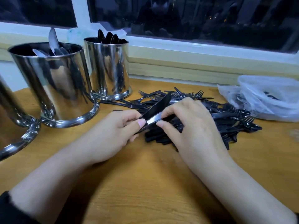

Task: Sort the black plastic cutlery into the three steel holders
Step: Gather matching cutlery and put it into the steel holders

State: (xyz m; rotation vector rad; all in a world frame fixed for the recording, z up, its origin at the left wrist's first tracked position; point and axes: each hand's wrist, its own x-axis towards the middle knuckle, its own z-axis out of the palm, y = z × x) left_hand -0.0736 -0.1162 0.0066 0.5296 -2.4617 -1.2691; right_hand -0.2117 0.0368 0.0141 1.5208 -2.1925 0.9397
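Both hands pinch glossy black plastic knives (155, 110): left hand (111, 133) the handles; right hand (191, 125) above the heaped forks (226, 113)

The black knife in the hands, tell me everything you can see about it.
The black knife looks like glossy plastic, one piece, with a rounded blade tip and a bright glare on its handle. It lies tilted, blade pointing up and away toward the window. The left hand grips its lower handle, thumb on top; the right hand pinches the handle just above with thumb and fingers. It is held over the near edge of the cutlery pile, on the wooden table.
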